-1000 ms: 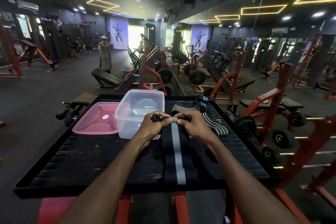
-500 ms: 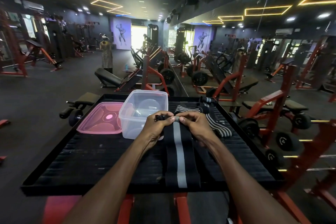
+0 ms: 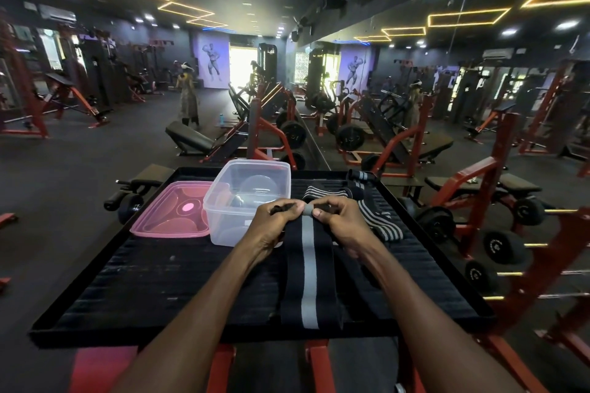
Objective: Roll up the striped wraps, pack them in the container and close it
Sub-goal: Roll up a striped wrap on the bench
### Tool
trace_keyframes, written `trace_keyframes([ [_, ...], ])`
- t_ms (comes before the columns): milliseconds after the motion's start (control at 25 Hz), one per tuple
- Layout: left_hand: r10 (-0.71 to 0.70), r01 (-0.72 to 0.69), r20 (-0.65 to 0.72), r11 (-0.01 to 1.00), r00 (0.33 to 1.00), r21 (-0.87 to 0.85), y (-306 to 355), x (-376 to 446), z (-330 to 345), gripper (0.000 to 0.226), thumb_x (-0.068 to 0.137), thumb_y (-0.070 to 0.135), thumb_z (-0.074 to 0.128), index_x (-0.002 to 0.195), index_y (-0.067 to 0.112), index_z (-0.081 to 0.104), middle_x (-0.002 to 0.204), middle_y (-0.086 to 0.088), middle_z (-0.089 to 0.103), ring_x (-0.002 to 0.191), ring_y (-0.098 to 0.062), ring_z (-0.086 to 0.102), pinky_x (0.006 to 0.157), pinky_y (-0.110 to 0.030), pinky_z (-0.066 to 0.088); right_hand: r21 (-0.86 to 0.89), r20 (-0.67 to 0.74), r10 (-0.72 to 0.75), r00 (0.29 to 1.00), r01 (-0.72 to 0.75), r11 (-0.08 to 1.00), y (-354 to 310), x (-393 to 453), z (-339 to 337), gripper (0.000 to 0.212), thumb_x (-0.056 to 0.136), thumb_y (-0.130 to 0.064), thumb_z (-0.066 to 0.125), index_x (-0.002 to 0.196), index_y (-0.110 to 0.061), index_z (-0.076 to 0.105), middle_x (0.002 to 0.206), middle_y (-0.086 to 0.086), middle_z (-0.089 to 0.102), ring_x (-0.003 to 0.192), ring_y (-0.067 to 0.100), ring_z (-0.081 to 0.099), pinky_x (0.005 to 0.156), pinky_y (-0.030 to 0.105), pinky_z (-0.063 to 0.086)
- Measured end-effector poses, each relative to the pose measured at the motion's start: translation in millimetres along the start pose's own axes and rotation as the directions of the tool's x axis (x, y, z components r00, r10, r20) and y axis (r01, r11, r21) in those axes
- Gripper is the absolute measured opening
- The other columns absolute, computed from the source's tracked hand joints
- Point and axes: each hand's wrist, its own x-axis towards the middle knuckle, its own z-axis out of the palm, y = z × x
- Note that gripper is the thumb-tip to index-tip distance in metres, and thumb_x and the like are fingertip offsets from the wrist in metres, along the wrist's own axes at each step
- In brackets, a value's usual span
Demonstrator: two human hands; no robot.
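While rolling has only begun, head view shows left hand (image 3: 277,223) and right hand (image 3: 339,221) both pinching the far end of the black grey-striped wrap (image 3: 309,268), most of it flat on the black tray (image 3: 153,284); second striped wrap (image 3: 376,220) unrolled behind, clear container (image 3: 249,198) empty-looking, pink lid (image 3: 172,210) off beside it

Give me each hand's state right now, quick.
Left hand: closed, pinching the far end of the black wrap with the grey stripe.
Right hand: closed, pinching the same end of that wrap.
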Motion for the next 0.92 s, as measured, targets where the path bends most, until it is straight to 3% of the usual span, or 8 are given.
trace_keyframes([
  [160,0.035,-0.035,-0.001,0.999,0.999,-0.020,3,-1,-2,0.008,0.089,0.010,0.071,0.093,0.008,0.078,0.097,-0.015,0.076,0.090,-0.025,0.071,0.087,-0.038,0.057,0.050,0.000,-0.028,1.000,0.028,0.998,-2,-4,4,0.019,0.084,0.009,0.069,0.095,-0.005,0.077,0.099,0.015,0.076,0.091,0.018,0.070,0.090,0.033,0.056],
  [280,0.042,-0.042,-0.003,0.997,0.999,-0.066,6,-3,-5,0.016,0.088,-0.001,0.067,0.096,0.008,0.077,0.099,-0.016,0.075,0.092,-0.026,0.071,0.088,-0.038,0.058,0.167,0.039,0.086,0.996,-0.091,0.982,-5,-7,7,0.008,0.091,-0.009,0.069,0.090,-0.011,0.077,0.092,0.009,0.076,0.087,0.019,0.070,0.082,0.031,0.055],
  [400,0.027,-0.025,0.021,0.998,0.999,-0.057,7,-5,-7,0.019,0.089,-0.003,0.064,0.098,0.008,0.077,0.100,-0.016,0.074,0.092,-0.025,0.070,0.090,-0.038,0.057,0.086,0.066,0.204,0.977,-0.209,0.974,-1,-5,7,0.016,0.095,-0.021,0.065,0.088,-0.012,0.076,0.087,0.011,0.072,0.083,0.022,0.064,0.076,0.034,0.049],
  [520,-0.060,0.063,0.031,0.992,0.998,-0.111,3,-6,-8,0.012,0.091,0.007,0.065,0.094,0.011,0.076,0.092,-0.011,0.073,0.087,-0.023,0.069,0.082,-0.036,0.055,0.081,0.032,0.131,0.991,-0.133,0.988,1,-5,8,0.016,0.092,-0.007,0.066,0.085,-0.017,0.077,0.087,0.011,0.072,0.085,0.023,0.063,0.080,0.038,0.050],
  [640,-0.039,0.038,-0.028,0.999,0.999,-0.024,-3,-3,-12,0.010,0.088,0.023,0.072,0.082,0.017,0.078,0.088,-0.010,0.075,0.090,-0.029,0.070,0.089,-0.043,0.055,0.049,0.023,0.048,0.999,-0.049,0.998,-2,-8,13,0.021,0.087,0.004,0.068,0.092,-0.013,0.077,0.091,0.007,0.073,0.088,0.017,0.066,0.085,0.032,0.053],
  [800,0.132,-0.115,-0.096,0.979,0.987,0.171,-4,-2,-13,0.012,0.087,0.014,0.074,0.081,0.023,0.078,0.093,-0.004,0.076,0.098,-0.023,0.069,0.093,-0.034,0.054,-0.023,0.035,0.114,0.993,-0.113,0.993,-4,-7,15,0.012,0.092,-0.007,0.067,0.103,-0.005,0.073,0.094,0.005,0.073,0.087,0.015,0.066,0.075,0.024,0.051],
  [920,0.137,-0.129,-0.050,0.981,0.989,0.145,-7,-4,-14,0.013,0.087,0.009,0.073,0.085,0.022,0.078,0.097,-0.004,0.076,0.097,-0.021,0.069,0.092,-0.035,0.055,-0.074,0.016,0.027,1.000,-0.026,0.997,-3,-8,14,0.009,0.092,-0.005,0.067,0.097,-0.007,0.074,0.094,0.007,0.073,0.087,0.015,0.066,0.082,0.030,0.053],
])
